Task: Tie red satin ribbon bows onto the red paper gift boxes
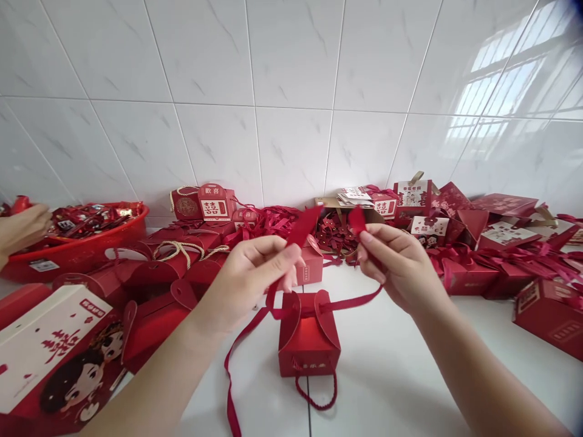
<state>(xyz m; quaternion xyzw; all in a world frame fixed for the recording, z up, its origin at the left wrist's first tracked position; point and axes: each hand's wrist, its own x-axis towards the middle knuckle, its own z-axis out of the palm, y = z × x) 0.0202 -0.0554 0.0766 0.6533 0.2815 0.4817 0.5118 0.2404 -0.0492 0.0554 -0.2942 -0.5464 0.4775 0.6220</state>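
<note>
Above the small red paper gift box [308, 340] on the white surface [401, 376], our left hand [248, 273] and right hand [401, 264] each pinch the red satin ribbon [359, 298] between thumb and fingers; it runs through the closed flaps, not yet knotted.

Left hand [246, 276], right hand [403, 267]: fingers [279, 250] pinched

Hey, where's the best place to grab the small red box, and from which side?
Grip the box by its flat left and right walls, low down, reaching in from the near side. Its top is taken up by rounded flaps and the ribbon threaded through them, so there is no clean hold there.
</note>
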